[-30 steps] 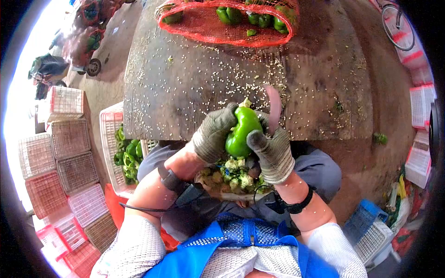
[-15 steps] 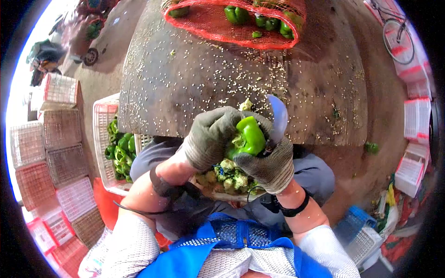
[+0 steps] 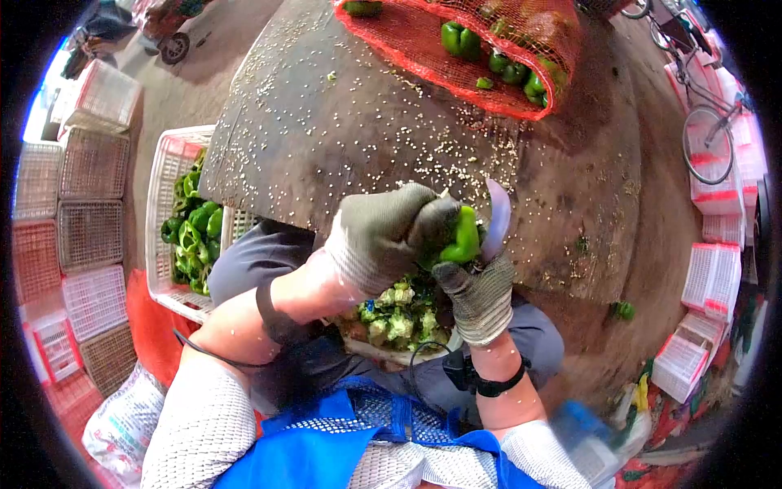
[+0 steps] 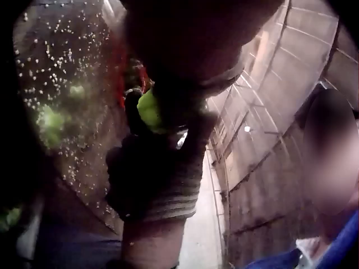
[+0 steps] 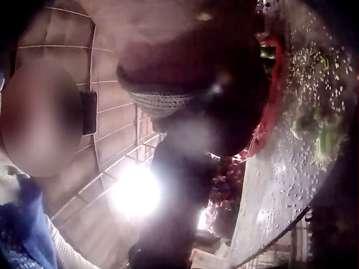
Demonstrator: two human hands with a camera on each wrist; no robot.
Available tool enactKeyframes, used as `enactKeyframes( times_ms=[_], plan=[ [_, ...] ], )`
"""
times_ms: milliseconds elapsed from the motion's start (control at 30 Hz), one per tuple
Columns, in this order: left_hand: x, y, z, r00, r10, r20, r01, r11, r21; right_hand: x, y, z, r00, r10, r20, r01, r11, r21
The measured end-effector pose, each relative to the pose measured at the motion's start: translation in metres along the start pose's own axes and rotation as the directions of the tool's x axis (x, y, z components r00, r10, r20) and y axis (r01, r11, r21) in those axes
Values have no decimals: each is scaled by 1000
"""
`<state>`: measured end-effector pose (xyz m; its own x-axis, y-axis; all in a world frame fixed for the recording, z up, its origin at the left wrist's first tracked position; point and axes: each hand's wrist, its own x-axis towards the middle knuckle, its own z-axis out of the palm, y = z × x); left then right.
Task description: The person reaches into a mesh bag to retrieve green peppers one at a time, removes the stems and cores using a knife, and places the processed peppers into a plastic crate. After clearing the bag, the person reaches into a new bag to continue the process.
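In the head view, my gloved left hand [image 3: 383, 236] grips a green bell pepper [image 3: 466, 236], its fingers covering much of the fruit. My right hand [image 3: 481, 297], gloved too, holds a knife with a curved blade [image 3: 497, 216] pointing up beside the pepper. The right thumb lies against the pepper's lower side, and the knife's handle is hidden in that hand. A pale tip shows just above the left fingers. Beneath both hands, pale seedy pepper cores [image 3: 399, 318] fill a container in the person's lap. The left wrist view shows a bright bit of the pepper [image 4: 150, 112] amid dark gloves.
A wooden board [image 3: 326, 138] strewn with seeds lies ahead, bearing a red mesh sack [image 3: 440, 81] of peppers. To the left, a white crate [image 3: 167, 171] holds cut green peppers [image 3: 195, 232]. Stacked crates [image 3: 90, 236] line the left; a bicycle [image 3: 709, 138] stands far right.
The pepper has turned in the hands, and the left hand now covers more of it. The knife stays upright in the right hand. The head view has swung round, shifting the sack rightward.
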<state>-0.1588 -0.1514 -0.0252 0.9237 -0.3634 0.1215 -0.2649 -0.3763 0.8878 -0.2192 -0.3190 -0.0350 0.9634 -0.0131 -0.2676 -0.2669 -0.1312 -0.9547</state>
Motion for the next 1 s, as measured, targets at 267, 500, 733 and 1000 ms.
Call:
enactKeyframes(
  times_ms=[267,500,733,1000],
  plan=[
    [9,24,-14,941,161,297,-275,876,397,1,8,-2,997,-59,47,65,990,-127],
    [4,16,-10,833,-333,442,533,697,-480,-5,1,-3,993,-121,10,121,992,-16],
    [9,-15,-18,742,-318,590,670,392,-630,-1,3,-6,990,22,139,-85,881,466],
    [11,17,-36,683,-345,644,638,711,-295,0,-3,-1,978,-110,178,-5,837,548]
  ],
)
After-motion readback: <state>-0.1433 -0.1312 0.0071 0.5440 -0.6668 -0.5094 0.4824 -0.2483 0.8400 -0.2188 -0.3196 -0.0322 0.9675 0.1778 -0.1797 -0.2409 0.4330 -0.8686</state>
